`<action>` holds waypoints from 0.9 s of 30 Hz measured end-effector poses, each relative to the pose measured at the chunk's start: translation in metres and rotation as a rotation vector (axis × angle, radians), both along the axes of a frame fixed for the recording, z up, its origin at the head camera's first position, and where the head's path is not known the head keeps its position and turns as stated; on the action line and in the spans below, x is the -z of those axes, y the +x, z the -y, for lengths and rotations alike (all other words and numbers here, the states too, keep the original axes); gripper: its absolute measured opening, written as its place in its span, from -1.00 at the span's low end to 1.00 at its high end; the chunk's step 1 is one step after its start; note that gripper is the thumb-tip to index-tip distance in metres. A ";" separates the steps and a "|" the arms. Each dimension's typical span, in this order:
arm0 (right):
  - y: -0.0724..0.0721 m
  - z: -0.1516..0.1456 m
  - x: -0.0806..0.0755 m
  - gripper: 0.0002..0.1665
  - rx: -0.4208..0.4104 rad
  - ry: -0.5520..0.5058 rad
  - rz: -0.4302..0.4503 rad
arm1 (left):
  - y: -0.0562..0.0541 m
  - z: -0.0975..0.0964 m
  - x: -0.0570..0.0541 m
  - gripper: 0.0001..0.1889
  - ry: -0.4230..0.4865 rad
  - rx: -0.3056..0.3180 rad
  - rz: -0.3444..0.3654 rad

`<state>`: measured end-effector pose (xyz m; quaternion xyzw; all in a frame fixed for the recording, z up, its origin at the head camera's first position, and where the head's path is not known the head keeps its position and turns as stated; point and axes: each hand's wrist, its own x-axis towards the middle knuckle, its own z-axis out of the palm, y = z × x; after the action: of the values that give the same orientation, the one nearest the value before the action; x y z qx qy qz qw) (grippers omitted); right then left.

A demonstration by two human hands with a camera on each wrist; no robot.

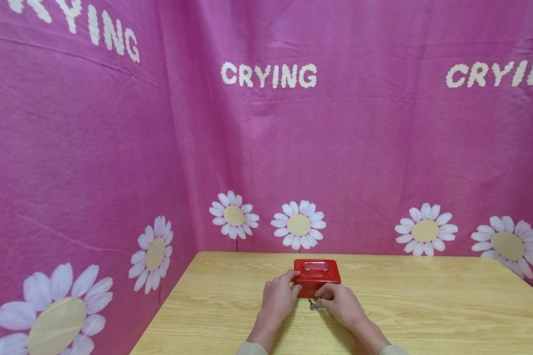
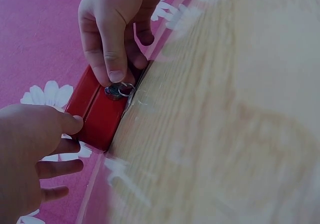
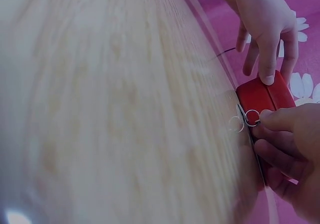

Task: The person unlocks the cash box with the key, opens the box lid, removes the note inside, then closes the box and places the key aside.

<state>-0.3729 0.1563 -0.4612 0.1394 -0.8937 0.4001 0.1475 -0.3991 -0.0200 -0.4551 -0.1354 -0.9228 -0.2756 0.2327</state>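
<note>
On tabletop point(image 1: 426, 301), crosswise red box point(image 1: 313, 279) facing person, left hand point(image 1: 278, 298) spread against it, right hand point(image 1: 343, 305) pinching keys point(image 1: 313, 305)

The box point(image 1: 308, 287) is red, its handle point(image 1: 315, 263) and the keys point(image 1: 313, 306) silvery. The table point(image 1: 426, 315) shows pale yellow wood grain. Magenta cloth point(image 1: 337, 148) bears cream lettering point(image 1: 275, 76) and white, yellow-centred daisies point(image 1: 298, 225).

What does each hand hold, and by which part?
The left hand holds the red cash box by its left end; the right hand pinches the ringed keys, apparently by one key's hidden head.
</note>
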 end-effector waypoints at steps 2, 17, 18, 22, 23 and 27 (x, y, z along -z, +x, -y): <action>0.000 0.000 0.000 -0.90 0.010 -0.003 0.002 | -0.001 0.000 0.000 -0.66 0.007 0.003 0.010; 0.003 0.000 0.001 -0.88 0.025 -0.071 0.013 | 0.000 0.000 -0.001 -0.66 0.036 0.005 0.036; 0.003 0.001 0.001 -0.88 0.030 -0.078 0.019 | 0.000 0.000 -0.001 -0.66 0.037 0.005 0.040; 0.002 0.001 0.002 -0.88 0.053 -0.102 0.043 | -0.001 0.001 -0.001 -0.66 0.039 0.005 0.045; 0.002 0.001 0.002 -0.87 0.059 -0.104 0.046 | 0.000 0.001 -0.001 -0.65 0.040 0.006 0.049; 0.001 0.001 0.003 -0.87 0.085 -0.113 0.051 | 0.000 0.002 -0.001 -0.66 0.044 0.010 0.043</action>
<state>-0.3720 0.1550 -0.4646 0.0826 -0.8784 0.4466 0.1491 -0.3990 -0.0216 -0.4539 -0.1288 -0.9206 -0.2999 0.2144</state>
